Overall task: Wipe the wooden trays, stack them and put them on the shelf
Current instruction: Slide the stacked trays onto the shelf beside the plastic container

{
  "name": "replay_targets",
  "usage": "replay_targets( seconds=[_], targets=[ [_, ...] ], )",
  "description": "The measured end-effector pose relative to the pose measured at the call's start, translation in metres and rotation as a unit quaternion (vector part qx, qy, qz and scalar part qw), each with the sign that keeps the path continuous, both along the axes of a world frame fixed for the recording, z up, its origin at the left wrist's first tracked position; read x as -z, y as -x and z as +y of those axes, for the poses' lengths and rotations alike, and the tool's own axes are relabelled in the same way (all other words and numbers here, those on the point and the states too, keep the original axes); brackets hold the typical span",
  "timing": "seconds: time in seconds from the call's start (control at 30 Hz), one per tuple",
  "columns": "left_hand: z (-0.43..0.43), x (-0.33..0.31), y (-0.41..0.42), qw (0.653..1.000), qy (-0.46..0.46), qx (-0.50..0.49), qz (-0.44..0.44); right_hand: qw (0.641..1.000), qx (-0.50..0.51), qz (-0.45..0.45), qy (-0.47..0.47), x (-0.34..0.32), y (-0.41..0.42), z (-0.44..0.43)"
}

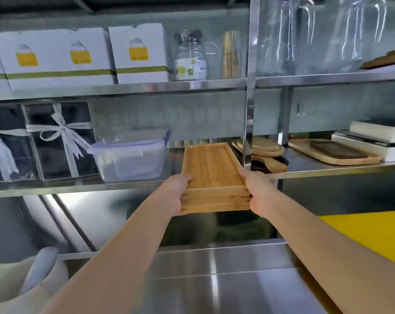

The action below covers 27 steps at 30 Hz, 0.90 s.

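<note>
The steel shelf [133, 185] carries two ribbon-tied boxes [56, 141] at the left, then a clear lidded plastic container [130, 155], then the far end of the stacked wooden trays [211, 168] — their near end juts past the edge. Right of the upright post lie round wooden boards [263, 147] and a pale board [335, 152] with a dark slab on it. Below, the counter [214, 279] holds a white mortar [22, 288] — pestle inside.
</note>
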<state>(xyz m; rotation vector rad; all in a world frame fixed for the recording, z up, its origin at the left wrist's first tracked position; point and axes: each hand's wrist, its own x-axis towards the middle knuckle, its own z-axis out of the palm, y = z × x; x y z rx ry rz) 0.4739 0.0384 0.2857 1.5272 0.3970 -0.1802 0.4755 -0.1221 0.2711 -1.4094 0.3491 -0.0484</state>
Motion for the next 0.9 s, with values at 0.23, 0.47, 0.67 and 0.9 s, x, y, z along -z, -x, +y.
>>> replay_targets(
  seconds=[0.23,0.47,0.67,0.9],
  targets=[
    [0.012,0.019,-0.070,1.000,0.024,-0.017,0.008,1.000,-0.002,0.009,0.003,0.019,-0.076,0.007],
    [0.029,0.060,-0.092,0.966,0.138,0.129,-0.175,1.000,-0.004,-0.003,-0.023,0.029,-0.121,-0.003],
    [0.033,0.101,-0.087,0.958,-0.013,0.037,-0.286,0.981,-0.102,-0.137,-0.091,0.047,-0.101,-0.013],
    [0.024,0.097,-0.084,0.920,-0.179,0.013,-0.348,0.933,-0.166,-0.214,0.237,0.062,-0.076,-0.019]
  ],
)
